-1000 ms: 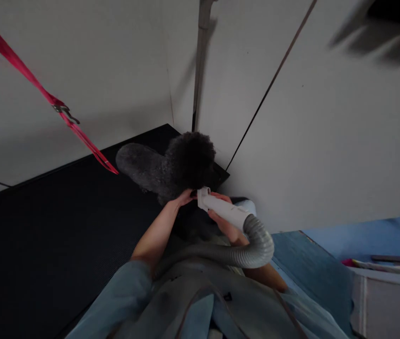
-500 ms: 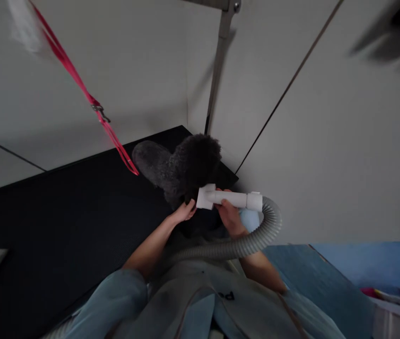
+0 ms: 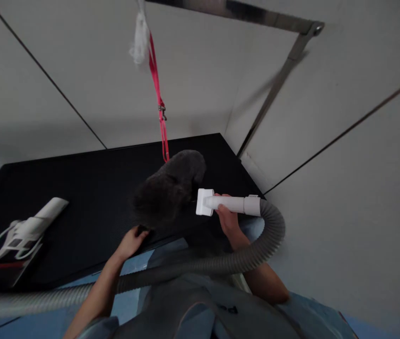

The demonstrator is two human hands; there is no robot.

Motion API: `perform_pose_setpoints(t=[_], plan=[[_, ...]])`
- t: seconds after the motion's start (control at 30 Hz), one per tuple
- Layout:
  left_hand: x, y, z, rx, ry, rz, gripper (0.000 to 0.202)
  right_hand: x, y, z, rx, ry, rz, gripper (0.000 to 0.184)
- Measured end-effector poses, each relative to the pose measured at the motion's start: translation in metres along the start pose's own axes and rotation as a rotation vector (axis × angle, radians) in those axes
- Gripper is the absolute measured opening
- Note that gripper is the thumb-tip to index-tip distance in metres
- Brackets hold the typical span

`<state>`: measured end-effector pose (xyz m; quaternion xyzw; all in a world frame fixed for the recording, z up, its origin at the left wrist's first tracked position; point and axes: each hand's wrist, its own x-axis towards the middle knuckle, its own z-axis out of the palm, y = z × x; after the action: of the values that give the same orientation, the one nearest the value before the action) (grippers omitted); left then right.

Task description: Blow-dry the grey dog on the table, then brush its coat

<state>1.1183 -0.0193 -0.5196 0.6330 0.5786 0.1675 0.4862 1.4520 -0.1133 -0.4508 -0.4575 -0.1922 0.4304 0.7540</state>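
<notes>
A dark grey, curly-coated dog [image 3: 185, 167] is on the black tabletop [image 3: 90, 179], its fluffier dark end blurred and towards my left hand. My left hand [image 3: 132, 242] is at the table's front edge, thumb and fingers closed on a dark bit that looks like the dog's paw, mostly hidden. In my right hand [image 3: 227, 219] is a white vacuum grooming nozzle [image 3: 233, 204] with a wide flat head pointing left, just right of the dog and apart from it. A ribbed grey hose [image 3: 272, 230] curves from the nozzle back across my front.
A pink-red strap [image 3: 157, 84] with a metal clasp hangs behind the dog from a metal overhead arm [image 3: 273, 19]. Its post [image 3: 270, 101] stands at the far right corner, along the wall. A white corded device [image 3: 32, 230] lies on the table's left side.
The dog has turned round, its fluffy dark end swinging from right to left. My left hand has moved left and nearer me, away from the nozzle. My view has shifted left.
</notes>
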Motion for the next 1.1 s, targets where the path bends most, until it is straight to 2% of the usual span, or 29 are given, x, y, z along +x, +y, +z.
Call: perform_pose_setpoints(t=[0.03, 0.07, 0.1, 0.13, 0.2, 0.27, 0.3, 0.33, 0.37, 0.43, 0.47, 0.53, 0.6, 0.67, 0.73, 0.83, 0.93, 1.0, 1.1], plan=[[-0.001, -0.005, 0.002, 0.081, 0.161, 0.042, 0.027, 0.005, 0.002, 0.006, 0.009, -0.007, 0.002, 0.046], [-0.002, -0.008, 0.010, 0.114, 0.269, 0.076, 0.029, 0.010, 0.005, 0.011, 0.019, -0.015, 0.008, 0.046], [-0.002, -0.007, 0.025, 0.096, 0.299, 0.104, 0.032, 0.015, 0.007, 0.016, 0.027, -0.021, 0.016, 0.046], [0.002, -0.002, 0.044, 0.034, 0.219, 0.144, 0.034, 0.020, 0.009, 0.020, 0.033, -0.015, 0.015, 0.046], [0.024, 0.021, 0.087, -0.148, -0.020, 0.191, 0.038, 0.031, 0.011, 0.027, 0.032, 0.009, -0.014, 0.046], [0.067, 0.058, 0.125, -0.411, -0.023, 0.164, 0.050, 0.042, 0.012, 0.032, 0.031, 0.004, -0.033, 0.047], [0.094, 0.080, 0.138, -0.554, 0.013, 0.134, 0.054, 0.047, 0.012, 0.032, 0.023, 0.003, -0.038, 0.048], [0.121, 0.103, 0.148, -0.704, 0.024, 0.118, 0.054, 0.052, 0.012, 0.032, 0.009, 0.020, -0.052, 0.048], [0.148, 0.124, 0.153, -0.864, -0.011, 0.128, 0.052, 0.056, 0.011, 0.031, -0.009, 0.048, -0.073, 0.048], [0.191, 0.158, 0.157, -1.151, -0.099, 0.053, 0.053, 0.062, 0.009, 0.026, -0.027, 0.095, -0.101, 0.048], [0.205, 0.169, 0.156, -1.221, -0.120, 0.006, 0.053, 0.063, 0.009, 0.022, -0.028, 0.101, -0.094, 0.048], [0.219, 0.175, 0.152, -1.244, -0.190, -0.101, 0.054, 0.067, 0.009, 0.016, -0.030, 0.131, -0.075, 0.048], [0.216, 0.167, 0.148, -1.213, -0.289, -0.154, 0.058, 0.070, 0.012, 0.013, -0.022, 0.163, -0.059, 0.048], [0.203, 0.154, 0.143, -1.211, -0.380, -0.139, 0.061, 0.075, 0.018, 0.016, 0.026, 0.147, -0.005, 0.047], [0.187, 0.145, 0.140, -1.206, -0.414, -0.115, 0.063, 0.082, 0.022, 0.023, 0.092, 0.150, 0.053, 0.044], [0.165, 0.138, 0.134, -1.178, -0.340, -0.128, 0.061, 0.090, 0.025, 0.036, 0.166, 0.170, 0.075, 0.041], [0.148, 0.136, 0.127, -1.179, -0.319, -0.108, 0.067, 0.087, 0.024, 0.045, 0.218, 0.123, 0.061, 0.040], [0.138, 0.135, 0.122, -1.208, -0.323, -0.087, 0.072, 0.077, 0.026, 0.046, 0.206, 0.081, 0.062, 0.041], [0.124, 0.136, 0.119, -1.259, -0.264, -0.098, 0.069, 0.053, 0.031, 0.043, 0.123, 0.046, 0.080, 0.046]])
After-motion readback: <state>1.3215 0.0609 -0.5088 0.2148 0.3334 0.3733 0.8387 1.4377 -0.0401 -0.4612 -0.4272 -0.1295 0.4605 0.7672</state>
